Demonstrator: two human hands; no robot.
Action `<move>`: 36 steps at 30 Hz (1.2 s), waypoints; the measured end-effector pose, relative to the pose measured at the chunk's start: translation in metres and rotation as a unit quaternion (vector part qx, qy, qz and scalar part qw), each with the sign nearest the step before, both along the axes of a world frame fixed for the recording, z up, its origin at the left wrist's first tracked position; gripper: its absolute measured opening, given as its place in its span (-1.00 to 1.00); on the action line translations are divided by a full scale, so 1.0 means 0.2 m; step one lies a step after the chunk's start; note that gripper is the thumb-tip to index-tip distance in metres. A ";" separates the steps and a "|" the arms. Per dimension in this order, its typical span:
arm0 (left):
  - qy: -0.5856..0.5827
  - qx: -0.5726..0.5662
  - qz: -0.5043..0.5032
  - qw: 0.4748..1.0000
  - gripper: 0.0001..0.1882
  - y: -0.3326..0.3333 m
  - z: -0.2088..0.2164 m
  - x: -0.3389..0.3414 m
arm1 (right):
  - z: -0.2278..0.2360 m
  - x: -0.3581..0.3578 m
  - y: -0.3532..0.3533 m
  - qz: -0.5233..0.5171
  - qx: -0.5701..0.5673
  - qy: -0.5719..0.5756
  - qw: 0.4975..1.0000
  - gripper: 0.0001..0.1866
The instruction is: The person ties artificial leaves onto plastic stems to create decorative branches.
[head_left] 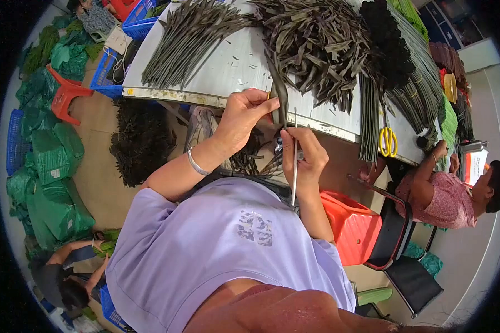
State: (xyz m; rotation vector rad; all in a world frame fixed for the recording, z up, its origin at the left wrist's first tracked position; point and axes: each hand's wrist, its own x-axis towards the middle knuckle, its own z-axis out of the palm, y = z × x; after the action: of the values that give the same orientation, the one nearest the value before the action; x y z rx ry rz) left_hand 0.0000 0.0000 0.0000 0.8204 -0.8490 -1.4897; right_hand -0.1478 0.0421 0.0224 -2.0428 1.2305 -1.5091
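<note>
A long dark artificial leaf [280,91] hangs over the near edge of the white table. My left hand [244,116], with a silver bangle at its wrist, closes thumb and fingers at the leaf's side. My right hand [306,155] pinches a thin pale rod [294,186], held nearly upright, beside the leaf's lower end. Whether those fingers also grip the leaf cannot be made out. Beyond my hands lies a large pile of dark brown leaves [316,47]. To its left is a fan of leaves on thin stems [186,47].
Yellow-handled scissors [388,142] hang at the table's right edge [344,133], near bundled green stems [368,119]. A red stool [350,227] stands by my right arm. One person [441,191] sits at right, another [66,272] works lower left. Green bags [58,194] line the left.
</note>
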 end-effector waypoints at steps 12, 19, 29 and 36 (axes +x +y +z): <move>0.052 0.052 -0.038 0.997 -0.86 0.01 0.06 -0.01 | -0.04 -0.02 -0.02 0.013 0.024 -0.001 1.000 -0.94; 0.116 0.065 -0.103 0.986 -0.83 0.01 0.08 0.04 | -0.03 -0.03 -0.02 0.025 0.051 0.003 0.998 -0.92; 0.067 -0.029 -0.105 0.992 -0.69 0.02 0.00 0.05 | 0.04 -0.02 -0.02 0.066 0.047 0.028 0.996 -0.89; 0.078 -0.051 -0.093 0.991 -0.72 0.00 -0.05 0.05 | 0.05 -0.04 -0.03 0.089 0.058 0.065 0.992 -0.94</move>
State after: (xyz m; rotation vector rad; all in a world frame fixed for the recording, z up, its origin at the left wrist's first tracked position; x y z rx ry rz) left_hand 0.0103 -0.0002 -0.0102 0.5524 -0.8943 -1.6353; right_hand -0.1562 0.0354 0.0321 -2.1385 1.1203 -1.2128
